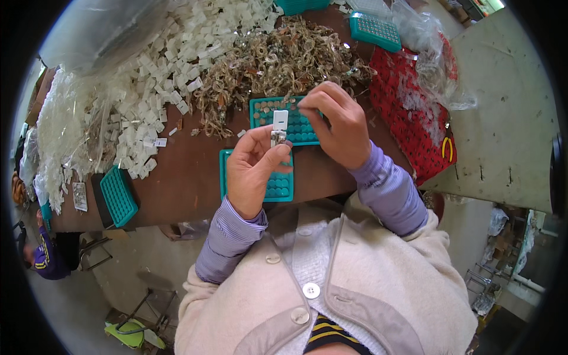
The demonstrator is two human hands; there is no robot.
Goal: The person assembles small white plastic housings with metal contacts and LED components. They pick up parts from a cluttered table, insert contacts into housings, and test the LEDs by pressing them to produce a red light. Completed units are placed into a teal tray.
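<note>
My left hand [254,168] holds a small white plastic case [280,120] upright between thumb and fingers. The case's white flap stands up, and small metallic parts show in its lower half. My right hand [340,121] is just right of it, fingers bent and tips drawn together over a teal tray [255,106]. Anything in that pinch is too small to make out. Rows of round cavities fill this tray, and several silvery discs [273,105] sit in its far left part. Below my left hand lies a second teal tray [223,177], partly hidden by the hand.
A heap of tangled brownish wire coils [290,56] lies beyond the trays, with many white plastic pieces [177,65] to its left. More teal trays stand at far right [376,31] and at left [118,196]. Yellow-handled pliers [447,148] rest on red cloth [402,106]. Another person [50,254] is far left.
</note>
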